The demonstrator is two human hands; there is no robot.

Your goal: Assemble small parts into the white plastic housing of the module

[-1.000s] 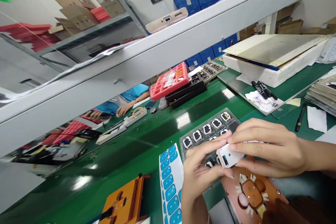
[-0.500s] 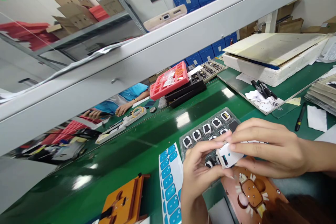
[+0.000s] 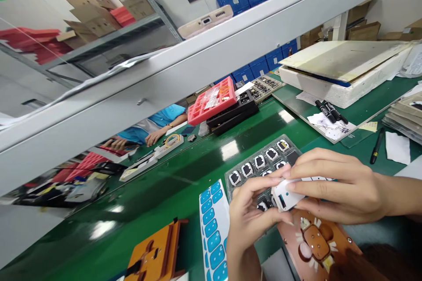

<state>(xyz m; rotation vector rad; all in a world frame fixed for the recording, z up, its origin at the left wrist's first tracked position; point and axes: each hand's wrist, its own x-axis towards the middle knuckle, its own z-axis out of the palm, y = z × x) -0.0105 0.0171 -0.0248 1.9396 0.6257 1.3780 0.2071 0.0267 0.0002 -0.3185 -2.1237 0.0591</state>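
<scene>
Both hands meet over the clear parts tray on the green bench; the right hand is curled around a small white housing, fingers lying along its top and thumb pressed beneath; the left hand pinches the near end of the same housing between thumb and forefinger, remaining fingers folded narrow; the housing is held clear of the tray, just above its near edge, with a dark slot showing on the end face; the tray carries rows of small white-framed parts, several pockets visible beyond the fingers; a white sheet of blue labels lies just left of the tray; a brown fixture plate sits directly in front of the tray, under the hands; an orange jig lies further left of the tray, beyond the label sheet; black markers rest on paper behind and right of the tray; a red tray stacked on black trays stands well behind it; another person's hand rests on the bench far behind and left of the tray
</scene>
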